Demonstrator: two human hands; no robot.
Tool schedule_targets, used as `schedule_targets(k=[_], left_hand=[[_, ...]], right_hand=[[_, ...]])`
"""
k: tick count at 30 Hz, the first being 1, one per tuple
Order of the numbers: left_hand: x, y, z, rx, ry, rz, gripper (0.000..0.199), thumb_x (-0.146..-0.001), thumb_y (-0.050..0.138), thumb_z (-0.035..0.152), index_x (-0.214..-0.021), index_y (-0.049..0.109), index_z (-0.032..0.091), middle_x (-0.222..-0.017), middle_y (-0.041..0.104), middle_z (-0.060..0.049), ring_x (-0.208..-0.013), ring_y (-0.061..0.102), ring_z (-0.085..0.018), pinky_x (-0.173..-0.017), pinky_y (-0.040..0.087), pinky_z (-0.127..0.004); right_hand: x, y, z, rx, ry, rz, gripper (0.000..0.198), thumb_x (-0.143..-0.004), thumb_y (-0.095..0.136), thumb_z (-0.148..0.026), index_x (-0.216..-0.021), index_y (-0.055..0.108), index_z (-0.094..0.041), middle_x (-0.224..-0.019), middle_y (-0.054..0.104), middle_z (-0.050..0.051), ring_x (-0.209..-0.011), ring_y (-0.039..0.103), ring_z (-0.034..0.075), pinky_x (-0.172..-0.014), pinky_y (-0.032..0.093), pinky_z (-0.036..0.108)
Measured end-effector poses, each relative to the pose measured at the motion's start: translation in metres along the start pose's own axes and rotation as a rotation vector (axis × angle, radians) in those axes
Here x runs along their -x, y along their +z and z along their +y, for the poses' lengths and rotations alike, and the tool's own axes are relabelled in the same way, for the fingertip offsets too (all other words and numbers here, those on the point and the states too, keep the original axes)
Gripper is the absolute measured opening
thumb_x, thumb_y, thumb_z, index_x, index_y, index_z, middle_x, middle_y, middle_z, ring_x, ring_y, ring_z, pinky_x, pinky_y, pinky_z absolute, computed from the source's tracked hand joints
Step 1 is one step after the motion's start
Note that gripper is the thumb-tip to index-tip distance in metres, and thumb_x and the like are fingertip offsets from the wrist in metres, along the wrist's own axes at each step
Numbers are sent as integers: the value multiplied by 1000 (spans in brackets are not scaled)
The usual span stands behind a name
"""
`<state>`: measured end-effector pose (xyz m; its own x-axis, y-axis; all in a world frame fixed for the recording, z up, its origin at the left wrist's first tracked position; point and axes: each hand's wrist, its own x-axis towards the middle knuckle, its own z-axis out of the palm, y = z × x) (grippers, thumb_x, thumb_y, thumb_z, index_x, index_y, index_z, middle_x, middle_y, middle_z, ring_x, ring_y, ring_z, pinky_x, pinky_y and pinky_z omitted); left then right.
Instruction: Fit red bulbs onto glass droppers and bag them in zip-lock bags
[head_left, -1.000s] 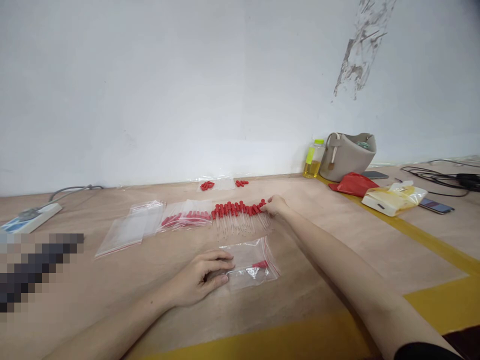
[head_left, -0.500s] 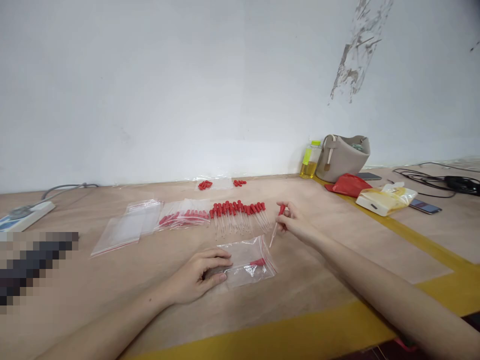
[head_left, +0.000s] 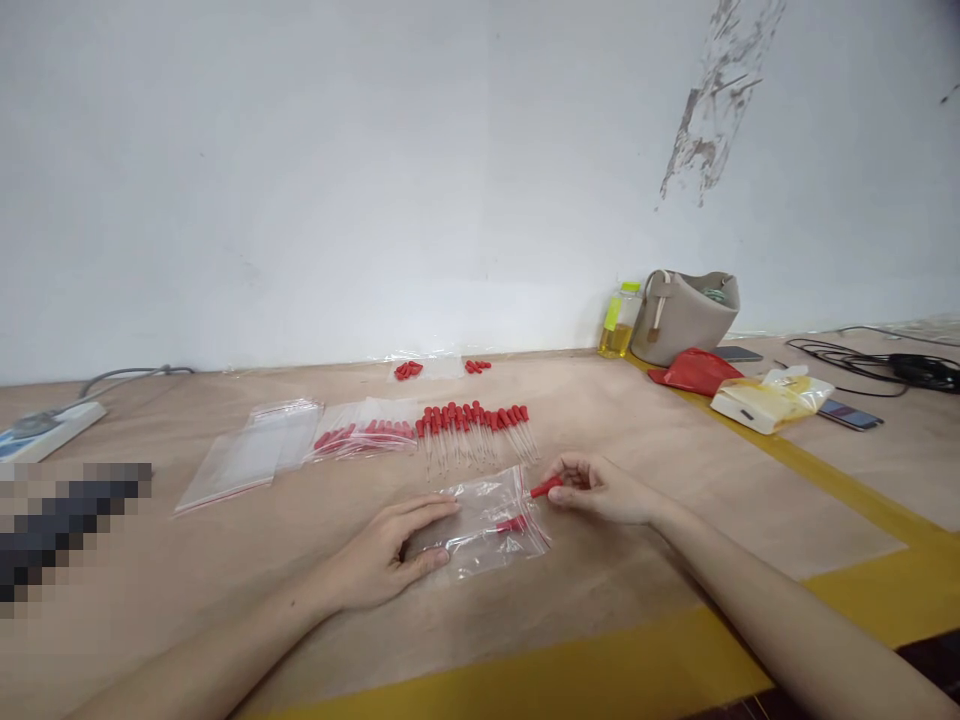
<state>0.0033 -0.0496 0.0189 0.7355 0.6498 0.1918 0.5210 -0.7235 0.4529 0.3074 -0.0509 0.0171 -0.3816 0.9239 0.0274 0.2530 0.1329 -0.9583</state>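
Note:
A clear zip-lock bag lies on the table with one red-bulbed dropper inside it. My left hand rests on the bag's left end, fingers stretched out and thumb spread apart from them. Between thumb and fingers, my right hand pinches a second dropper by its red bulb. That dropper points left at the bag's mouth, and its thin tube appears to be within the bag. Just behind, several more red-bulbed droppers lie in a row.
Filled bags of droppers and flat bags lie left. Loose red bulbs sit near the wall. At right are a bottle, grey handbag, red pouch, tissue pack, phone and cable. A power strip stands far left.
My right hand has come down and slightly nearer the bag, tilting its dropper from steep to nearly level at the bag's mouth. My left hand has stayed on the bag.

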Motion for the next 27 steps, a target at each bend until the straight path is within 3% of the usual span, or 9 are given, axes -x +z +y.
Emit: schedule_targets(k=[4, 8, 11, 18, 23, 27], left_hand=[[0, 1, 0, -9, -2, -4, 43, -82, 47, 39, -124, 42, 27, -127, 46, -3, -116, 41, -21, -97, 34, -39], [-1, 2, 0, -10, 16, -1, 43, -83, 47, 38, -124, 43, 26, -127, 46, -4, -116, 41, -21, -97, 34, -39], [-2, 1, 0, -11, 22, -5, 42, -83, 47, 38, -123, 43, 26, -126, 47, -3, -117, 40, -20, -98, 34, -38], [-3, 1, 0, 5, 37, -12, 41, -83, 48, 37, -123, 44, 26, -125, 47, -4, -116, 41, -21, -98, 34, -39], [-3, 2, -1, 0, 36, -1, 41, -83, 47, 36, -123, 44, 26, -125, 47, -4, -116, 41, -21, -98, 34, -38], [-3, 2, 0, -8, 39, -8, 42, -83, 48, 36, -123, 44, 27, -126, 47, -3, -116, 41, -20, -98, 34, -38]], right_hand=[[-3, 8, 0, 265, -137, 51, 21, -64, 66, -31, -77, 61, -15, -57, 45, -4, -50, 36, 6, -45, 27, 19], [-7, 25, 4, 234, -109, 167, 28, -63, 67, -28, -86, 58, -15, -56, 44, -5, -48, 35, 6, -43, 27, 18], [-7, 32, 4, 268, -107, 219, 21, -64, 66, -29, -78, 58, -15, -52, 45, -5, -47, 35, 5, -41, 25, 17], [-8, 35, 2, 363, -82, 176, 12, -69, 58, -25, -68, 63, -15, -59, 58, 0, -50, 45, 8, -45, 32, 19], [-7, 35, -3, 306, -152, 109, 19, -76, 51, -30, -81, 63, -15, -74, 63, 3, -64, 53, 11, -56, 39, 22], [-6, 32, -4, 121, -65, 76, 27, -76, 53, -40, -81, 57, -13, -70, 60, 2, -59, 51, 10, -54, 38, 21]])
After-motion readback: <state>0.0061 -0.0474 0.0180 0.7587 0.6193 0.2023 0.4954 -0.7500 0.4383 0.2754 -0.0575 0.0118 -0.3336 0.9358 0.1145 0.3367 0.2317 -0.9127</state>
